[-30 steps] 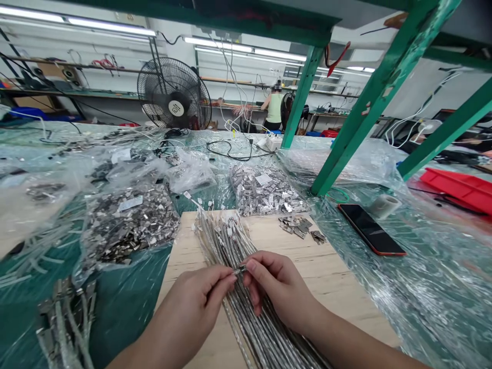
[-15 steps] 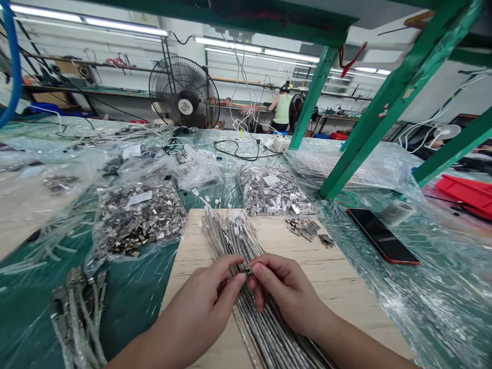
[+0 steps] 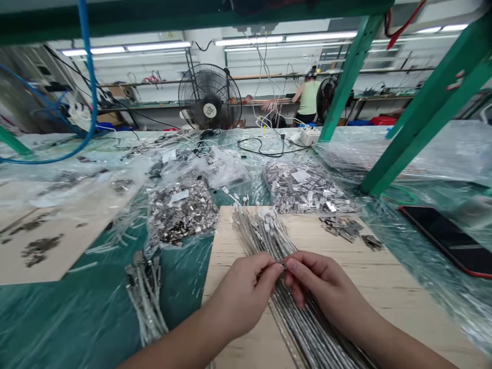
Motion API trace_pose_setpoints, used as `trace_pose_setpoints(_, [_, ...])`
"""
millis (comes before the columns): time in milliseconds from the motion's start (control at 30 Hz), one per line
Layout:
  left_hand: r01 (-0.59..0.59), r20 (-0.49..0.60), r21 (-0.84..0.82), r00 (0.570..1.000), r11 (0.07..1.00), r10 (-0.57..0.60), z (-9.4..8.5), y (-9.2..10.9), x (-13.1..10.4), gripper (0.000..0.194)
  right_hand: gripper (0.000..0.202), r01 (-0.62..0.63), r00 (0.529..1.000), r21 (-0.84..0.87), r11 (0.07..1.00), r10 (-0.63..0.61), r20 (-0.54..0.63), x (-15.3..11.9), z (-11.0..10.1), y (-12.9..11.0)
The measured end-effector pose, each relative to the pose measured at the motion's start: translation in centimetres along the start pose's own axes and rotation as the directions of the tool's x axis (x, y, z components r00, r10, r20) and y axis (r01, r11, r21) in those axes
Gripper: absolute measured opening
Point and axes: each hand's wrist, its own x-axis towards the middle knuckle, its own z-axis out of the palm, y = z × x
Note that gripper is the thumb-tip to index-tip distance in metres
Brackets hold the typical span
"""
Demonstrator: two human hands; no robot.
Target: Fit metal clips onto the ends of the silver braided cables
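My left hand (image 3: 251, 287) and my right hand (image 3: 319, 279) meet fingertip to fingertip above a bundle of cables. Both pinch one small metal piece (image 3: 283, 264), which the fingers mostly cover; I cannot tell whether a cable end is inside it. Beneath them the silvery braided cables (image 3: 265, 233) run along a pale wooden board (image 3: 238, 318), their white-tipped ends pointing away from me. Flat metal pieces (image 3: 342, 227) lie loose on the board's far right, with a smaller heap (image 3: 372, 242) beside them.
Behind the board rest a bag of metal parts (image 3: 184, 207) and another bag (image 3: 307, 187). Cables with metal ends (image 3: 145, 297) lie at left, near a second board (image 3: 73, 246). A phone (image 3: 448, 238) is at right. A green post (image 3: 418, 120), a fan (image 3: 209, 97) and a person (image 3: 307, 97) stand beyond.
The view has swung left, so everything sits further right in the picture. Both hands keep their pinch over the cables, and less of the small metal piece shows between the fingertips.
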Motion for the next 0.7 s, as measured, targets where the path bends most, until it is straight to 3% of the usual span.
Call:
trace_pose_setpoints(200, [0.044, -0.029, -0.061, 0.999, 0.997, -0.045, 0.3, -0.1, 0.2, 0.030, 0.036, -0.059, 0.998, 0.095, 0.994, 0.057, 0.019, 0.1, 0.0, 0.0])
trace_pose_setpoints(500, [0.105, 0.059, -0.137, 0.993, 0.985, -0.098, -0.1, 0.3, 0.3, 0.036, 0.036, -0.058, 0.996, 0.073, 0.996, 0.054, 0.065, -0.3, 0.2, -0.1])
trace_pose_setpoints(600, [0.064, 0.091, -0.079, 0.994, 0.995, -0.057, -1.8, 1.3, -0.1, 0.040, 0.033, -0.065, 0.997, 0.083, 0.994, 0.061, 0.043, -0.3, 0.1, 0.1])
trace_pose_setpoints(667, [0.051, 0.007, 0.093, 0.999, 0.994, -0.052, -4.2, 1.6, -0.5, 0.043, 0.032, -0.082, 0.997, 0.089, 0.993, 0.080, 0.025, -0.2, 0.1, 0.3])
trace_pose_setpoints(700, [0.092, -0.094, 0.223, 0.993, 0.970, -0.073, -5.8, 1.5, -0.6, 0.042, 0.032, -0.091, 0.996, 0.094, 0.991, 0.090, 0.017, -0.2, 0.0, 0.3])
